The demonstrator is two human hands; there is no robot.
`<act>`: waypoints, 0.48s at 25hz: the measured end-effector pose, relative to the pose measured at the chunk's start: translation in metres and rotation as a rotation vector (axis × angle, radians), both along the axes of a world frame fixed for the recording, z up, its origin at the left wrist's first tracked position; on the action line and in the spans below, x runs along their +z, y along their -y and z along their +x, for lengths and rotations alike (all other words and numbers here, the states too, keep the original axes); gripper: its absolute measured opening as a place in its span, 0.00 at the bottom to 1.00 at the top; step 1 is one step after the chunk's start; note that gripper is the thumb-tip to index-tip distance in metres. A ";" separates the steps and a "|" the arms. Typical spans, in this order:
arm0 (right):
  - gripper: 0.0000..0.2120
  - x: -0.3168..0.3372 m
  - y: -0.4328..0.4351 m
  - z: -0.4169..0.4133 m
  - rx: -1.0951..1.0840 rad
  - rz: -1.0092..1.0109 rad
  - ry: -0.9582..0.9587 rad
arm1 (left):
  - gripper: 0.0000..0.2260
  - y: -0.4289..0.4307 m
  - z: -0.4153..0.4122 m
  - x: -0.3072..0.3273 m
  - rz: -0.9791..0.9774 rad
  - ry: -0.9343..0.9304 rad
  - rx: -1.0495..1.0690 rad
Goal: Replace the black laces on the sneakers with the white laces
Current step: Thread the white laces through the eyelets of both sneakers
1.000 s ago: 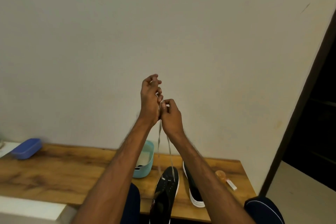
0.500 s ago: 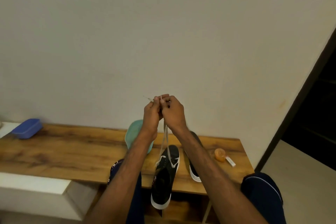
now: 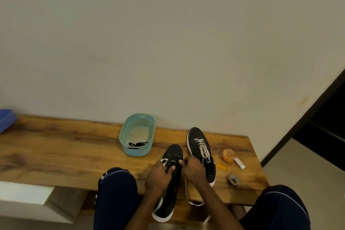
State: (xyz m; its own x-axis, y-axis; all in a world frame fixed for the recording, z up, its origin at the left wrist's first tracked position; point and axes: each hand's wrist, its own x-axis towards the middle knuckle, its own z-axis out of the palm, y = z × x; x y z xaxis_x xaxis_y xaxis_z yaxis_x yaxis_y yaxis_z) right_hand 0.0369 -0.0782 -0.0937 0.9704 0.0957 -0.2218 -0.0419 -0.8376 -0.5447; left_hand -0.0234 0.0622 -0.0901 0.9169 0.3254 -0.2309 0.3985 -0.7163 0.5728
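Note:
A black sneaker (image 3: pixel 172 157) with a white sole lies toe-away over the near edge of the wooden table (image 3: pixel 65 147). A white lace (image 3: pixel 165 160) crosses its lowest eyelets. My left hand (image 3: pixel 158 175) and my right hand (image 3: pixel 192 171) sit on the sneaker's lacing area with fingers curled, each gripping the lace near the eyelets. A loose end of the lace (image 3: pixel 186 188) hangs below my right wrist. A second black sneaker (image 3: pixel 201 151), fully laced in white, stands to the right. Black laces (image 3: pixel 138 144) lie in a teal basket (image 3: pixel 137 134).
An orange tape roll (image 3: pixel 228 155), a small white box (image 3: pixel 239 163), an orange stick (image 3: pixel 221 166) and a grey tape roll (image 3: pixel 233 180) lie at the table's right end. A blue container (image 3: pixel 6 119) sits far left. My knees flank the near edge.
Both hands have come down from in front of the wall, where they held the lace ends pulled up, to the sneaker's eyelets. The view has tilted downward.

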 end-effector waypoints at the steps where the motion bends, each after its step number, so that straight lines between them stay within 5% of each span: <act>1: 0.13 -0.007 -0.002 0.003 -0.017 0.011 0.001 | 0.20 0.001 0.003 -0.005 0.019 -0.002 -0.009; 12: 0.10 -0.036 -0.007 0.013 -0.192 0.303 -0.005 | 0.14 0.010 0.016 -0.023 -0.081 0.039 0.016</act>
